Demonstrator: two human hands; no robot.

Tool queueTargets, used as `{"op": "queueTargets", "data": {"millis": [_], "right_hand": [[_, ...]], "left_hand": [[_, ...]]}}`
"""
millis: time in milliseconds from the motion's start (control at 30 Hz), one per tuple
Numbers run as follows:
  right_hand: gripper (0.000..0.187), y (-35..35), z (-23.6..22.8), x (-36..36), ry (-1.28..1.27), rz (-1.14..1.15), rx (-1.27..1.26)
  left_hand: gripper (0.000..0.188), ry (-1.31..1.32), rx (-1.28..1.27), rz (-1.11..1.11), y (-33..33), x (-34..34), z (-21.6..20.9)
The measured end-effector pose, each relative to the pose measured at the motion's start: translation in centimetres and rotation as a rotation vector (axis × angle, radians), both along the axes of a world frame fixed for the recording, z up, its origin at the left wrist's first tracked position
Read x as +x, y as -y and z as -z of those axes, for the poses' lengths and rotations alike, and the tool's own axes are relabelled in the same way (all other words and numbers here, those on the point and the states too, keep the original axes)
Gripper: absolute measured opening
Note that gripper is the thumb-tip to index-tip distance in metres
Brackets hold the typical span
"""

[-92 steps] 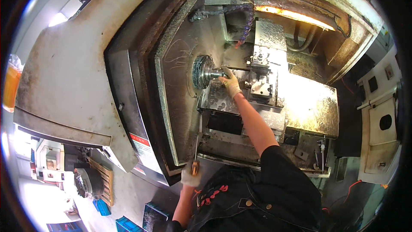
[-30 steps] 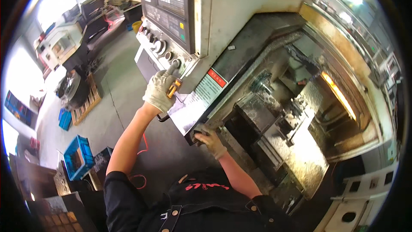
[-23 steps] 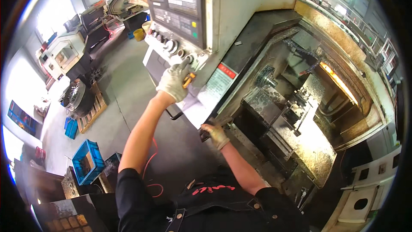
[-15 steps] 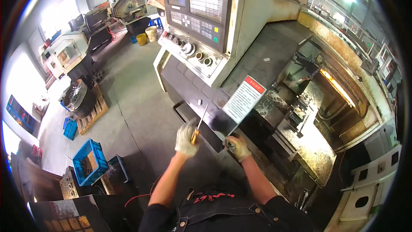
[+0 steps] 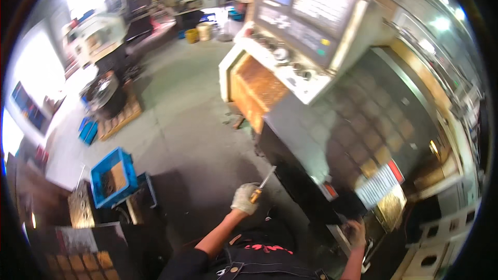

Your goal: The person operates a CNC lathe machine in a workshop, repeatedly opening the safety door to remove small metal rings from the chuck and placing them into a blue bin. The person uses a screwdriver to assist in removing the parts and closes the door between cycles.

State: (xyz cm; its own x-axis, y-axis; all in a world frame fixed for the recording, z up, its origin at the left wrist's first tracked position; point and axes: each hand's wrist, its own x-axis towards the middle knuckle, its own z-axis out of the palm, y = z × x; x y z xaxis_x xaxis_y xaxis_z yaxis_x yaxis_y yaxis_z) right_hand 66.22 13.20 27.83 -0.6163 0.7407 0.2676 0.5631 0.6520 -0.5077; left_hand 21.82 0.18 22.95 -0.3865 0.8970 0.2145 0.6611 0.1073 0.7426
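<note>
My left hand (image 5: 245, 198), in a pale work glove, is closed around the orange handle of a slim tool (image 5: 266, 177). Its straight silvery shaft points up and to the right; whether it is a screwdriver or a file I cannot tell. At the lower right, my gloved right hand (image 5: 355, 232) is blurred and closed at the near edge of the machine's grey sliding door (image 5: 311, 145), apparently on its handle. A white sign with a red top (image 5: 381, 184) sits on the door above that hand. The door covers most of the machine's interior.
A control panel (image 5: 303, 18) with screens and knobs rises over the machine. Its exposed rusty-orange side (image 5: 257, 91) stands beside the door. To the left are a blue crate (image 5: 111, 176), a bin of metal chips (image 5: 106, 96) on a pallet (image 5: 122, 119), and other machines farther back.
The door has slid right along with my right hand, covering the lit interior and exposing the orange surface under the panel. My view has shifted; my left hand still holds the tool.
</note>
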Motion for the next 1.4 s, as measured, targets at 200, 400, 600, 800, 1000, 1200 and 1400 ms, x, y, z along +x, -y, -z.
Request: {"op": "queueTargets", "data": {"millis": [200, 400, 600, 800, 1000, 1200, 1400], "right_hand": [[0.042, 7.4, -3.1, -2.2, -0.479, 0.846, 0.221], [0.031, 7.7, -8.1, -15.9, -0.704, 0.624, -0.128], [0.025, 5.3, 0.9, -30.9, -0.752, 0.0, -1.142], [0.027, 7.8, 6.8, -43.2, -0.518, -0.628, -1.001], [0.034, 12.5, 6.3, -56.4, -0.232, -0.465, -1.957], [0.036, 19.1, 8.9, -68.4, 0.435, -0.605, -1.881], [0.033, 33.4, 12.8, -76.0, 0.651, -1.218, -1.649]], "left_hand": [[0.037, 0.094, 0.023, 0.036, 1.6, 0.1, 1.5], [0.027, 0.069, 0.05, -0.061, 5.2, -2.0, 1.2], [0.03, 0.117, 0.191, -0.323, 11.2, -4.0, 2.3], [0.037, 0.119, 0.113, -0.776, 20.0, -4.5, 3.8], [0.037, 0.362, 0.109, -1.21, 26.9, -4.5, 7.6], [0.038, 0.26, -0.059, -1.408, 29.0, -6.5, 4.2], [0.03, 0.248, -0.214, -1.551, 30.3, -5.4, -0.1]]}}
